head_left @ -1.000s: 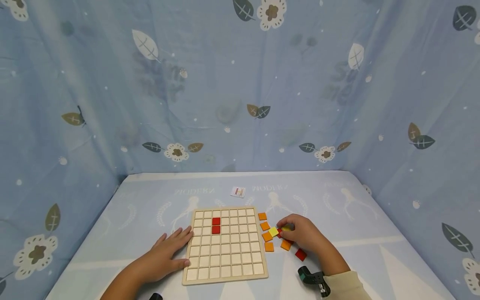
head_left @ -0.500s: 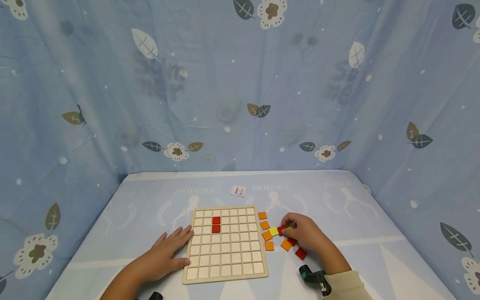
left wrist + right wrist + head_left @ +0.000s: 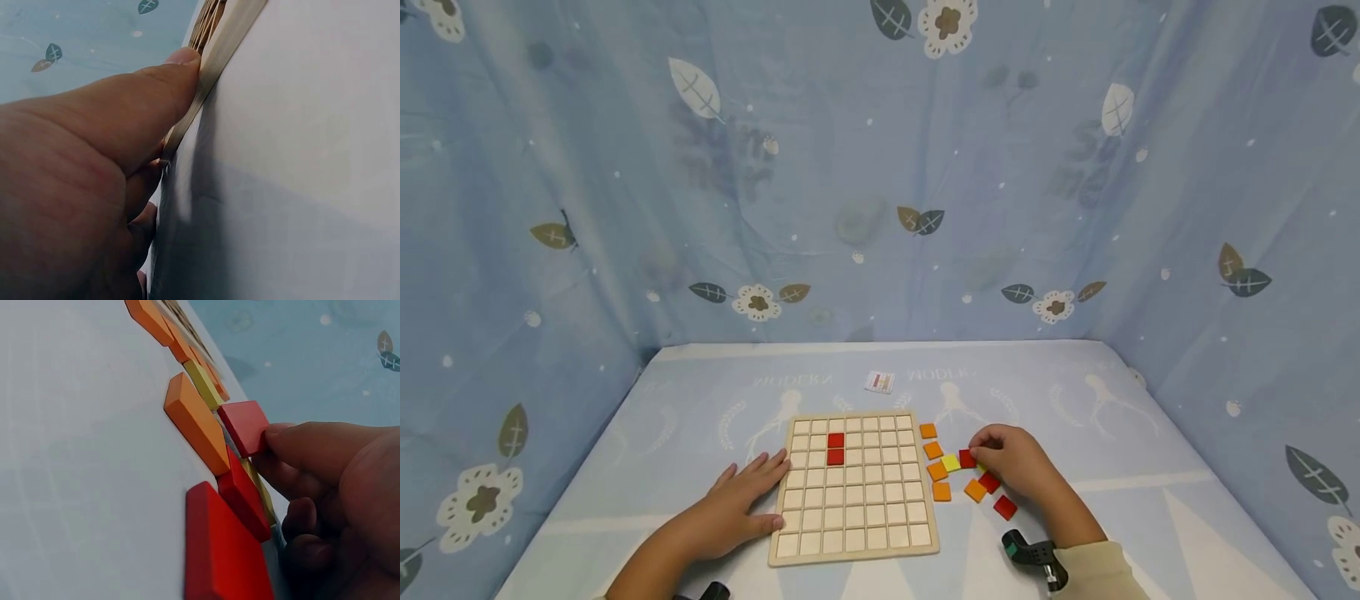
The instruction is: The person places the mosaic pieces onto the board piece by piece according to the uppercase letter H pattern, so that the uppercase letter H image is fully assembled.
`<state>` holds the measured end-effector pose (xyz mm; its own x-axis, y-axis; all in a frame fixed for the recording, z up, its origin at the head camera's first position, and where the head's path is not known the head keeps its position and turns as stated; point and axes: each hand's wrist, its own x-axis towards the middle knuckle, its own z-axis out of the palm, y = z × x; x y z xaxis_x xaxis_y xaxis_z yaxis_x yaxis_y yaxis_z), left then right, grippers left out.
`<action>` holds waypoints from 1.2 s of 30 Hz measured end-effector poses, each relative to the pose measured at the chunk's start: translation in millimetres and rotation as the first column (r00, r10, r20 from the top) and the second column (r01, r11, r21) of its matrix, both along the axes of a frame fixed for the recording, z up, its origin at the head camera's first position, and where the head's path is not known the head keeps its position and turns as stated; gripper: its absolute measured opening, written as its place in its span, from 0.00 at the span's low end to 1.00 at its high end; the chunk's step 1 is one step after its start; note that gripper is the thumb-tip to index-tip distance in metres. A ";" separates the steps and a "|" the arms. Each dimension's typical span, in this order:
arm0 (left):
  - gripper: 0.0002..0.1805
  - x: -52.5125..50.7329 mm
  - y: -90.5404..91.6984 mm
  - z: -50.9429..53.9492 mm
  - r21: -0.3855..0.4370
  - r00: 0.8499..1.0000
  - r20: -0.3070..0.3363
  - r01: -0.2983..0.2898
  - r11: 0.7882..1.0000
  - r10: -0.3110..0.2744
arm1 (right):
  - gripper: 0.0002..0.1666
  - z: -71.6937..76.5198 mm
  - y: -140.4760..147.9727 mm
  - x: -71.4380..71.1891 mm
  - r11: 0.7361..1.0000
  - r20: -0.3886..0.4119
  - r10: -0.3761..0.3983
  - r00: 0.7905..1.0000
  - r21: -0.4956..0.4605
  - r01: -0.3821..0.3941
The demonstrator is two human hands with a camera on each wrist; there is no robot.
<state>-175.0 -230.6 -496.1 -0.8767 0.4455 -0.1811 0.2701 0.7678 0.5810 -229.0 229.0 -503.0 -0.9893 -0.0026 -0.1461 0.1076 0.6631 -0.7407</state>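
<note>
A wooden grid board lies on the table, with red square tiles in two neighbouring cells of one column. My left hand lies at its left edge, fingers spread and straight, the thumb touching the rim in the left wrist view. Right of the board, my right hand pinches a red tile between thumb and fingers, tilted above the others. Beneath and around it lie a yellow tile, an orange tile and a red tile. Another yellow tile is partly hidden by the fingers.
Several orange tiles line the board's right side. A small printed card lies behind the board. Black wrist camera mount sits by the right sleeve. A patterned blue curtain stands at the back and sides.
My right hand has shifted slightly right, and the red tile in its fingers now shows more fully. The yellow tile beside it is more exposed. My left hand stays at the board.
</note>
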 end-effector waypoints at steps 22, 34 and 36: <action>0.50 -0.9 -1.3 -2.7 -0.006 1.000 -0.012 0.005 1.000 -0.005 | 0.05 8.5 -40.0 -1.8 0.951 0.042 -0.121 0.992 -0.282 0.128; 0.51 -0.9 -1.1 -3.3 0.015 1.000 -0.004 0.002 1.000 -0.002 | 0.05 8.4 -96.1 2.5 0.933 0.007 0.044 0.999 -0.358 -0.039; 0.51 -1.3 -0.7 -3.1 0.018 1.000 -0.005 0.004 1.000 -0.004 | 0.04 9.3 -104.3 3.0 0.941 -0.004 0.054 0.999 -0.335 -0.052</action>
<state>-176.3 -231.3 -499.2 -0.8760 0.4518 -0.1688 0.2757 0.7562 0.5935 -226.0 124.6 -493.6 -0.9856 -0.1047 -0.1324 0.0831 0.3813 -0.9207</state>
